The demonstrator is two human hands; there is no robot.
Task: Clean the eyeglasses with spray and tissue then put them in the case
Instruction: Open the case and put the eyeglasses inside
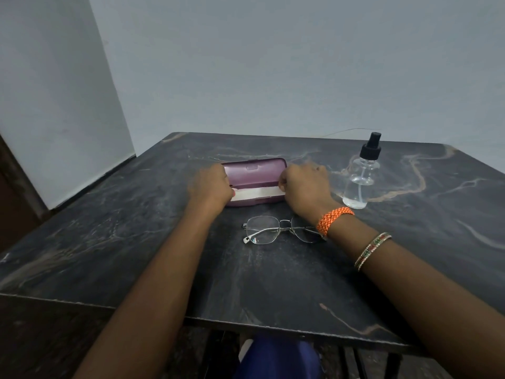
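A purple eyeglass case point(252, 172) stands open in the middle of the dark marble table point(136, 242), its lid raised. A folded white tissue point(257, 193) lies along its lower half. My left hand point(210, 184) pinches the tissue's left end and my right hand point(304, 184) pinches its right end. Thin metal-framed eyeglasses point(269, 230) lie folded on the table just in front of the case, their right side partly under my right wrist. A clear spray bottle point(360, 177) with a black nozzle stands to the right of my right hand.
Pale walls close off the table's far and left sides. The near table edge point(246, 324) runs across the bottom, with a blue-clothed knee point(278, 356) below it. My right wrist wears an orange band point(334, 218) and a bangle.
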